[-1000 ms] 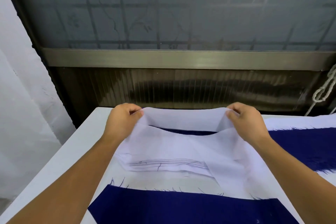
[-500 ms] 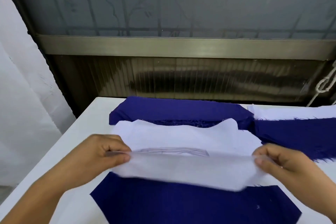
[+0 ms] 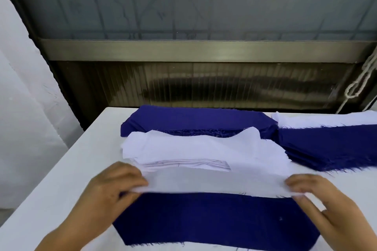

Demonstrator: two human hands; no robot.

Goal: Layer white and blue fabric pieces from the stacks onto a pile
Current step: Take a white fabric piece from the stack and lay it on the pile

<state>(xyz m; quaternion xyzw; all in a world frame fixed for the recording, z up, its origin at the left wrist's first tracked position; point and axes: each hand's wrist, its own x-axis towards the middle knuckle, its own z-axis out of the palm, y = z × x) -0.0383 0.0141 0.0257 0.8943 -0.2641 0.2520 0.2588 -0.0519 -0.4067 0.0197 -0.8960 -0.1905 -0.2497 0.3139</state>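
White piece stretched between both hands, long axis left-right, over far edge of blue pile at surface near edge. Left hand, right hand: fingers pinch its ends. Lay toward near edge.

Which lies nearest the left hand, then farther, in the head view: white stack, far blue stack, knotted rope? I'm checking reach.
1. White stack, just beyond the left hand.
2. Far blue stack, behind the white one.
3. Knotted rope, hanging far right.
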